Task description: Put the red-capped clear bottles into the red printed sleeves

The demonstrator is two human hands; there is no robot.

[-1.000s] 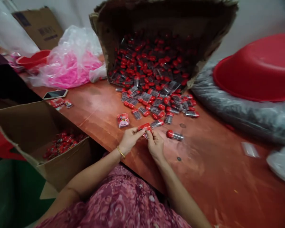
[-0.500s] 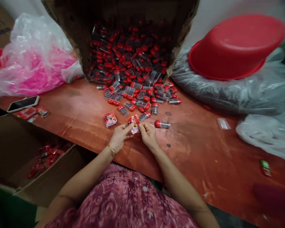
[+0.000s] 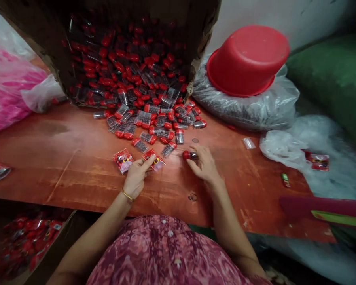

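My left hand [image 3: 137,176] pinches a small red printed packet [image 3: 154,160] at the table's near middle. A second red packet [image 3: 122,160] lies just to its left on the reddish wooden table [image 3: 62,166]. My right hand [image 3: 204,163] rests over a lone clear tube with a red cap [image 3: 187,155], fingers curled onto it. Behind both hands, several more red-capped tubes [image 3: 150,124] spill from a tipped cardboard box [image 3: 127,51].
An upturned red basin [image 3: 247,59] sits on a clear bag of dark stuff [image 3: 249,109] at the back right. White plastic bags [image 3: 302,154] lie right, a pink-filled bag [image 3: 8,87] left. A carton of red packets [image 3: 26,241] stands below the table's left edge.
My right hand let go of the packet and moved right onto the lone tube. My left hand keeps the packet. The view swung to the right.
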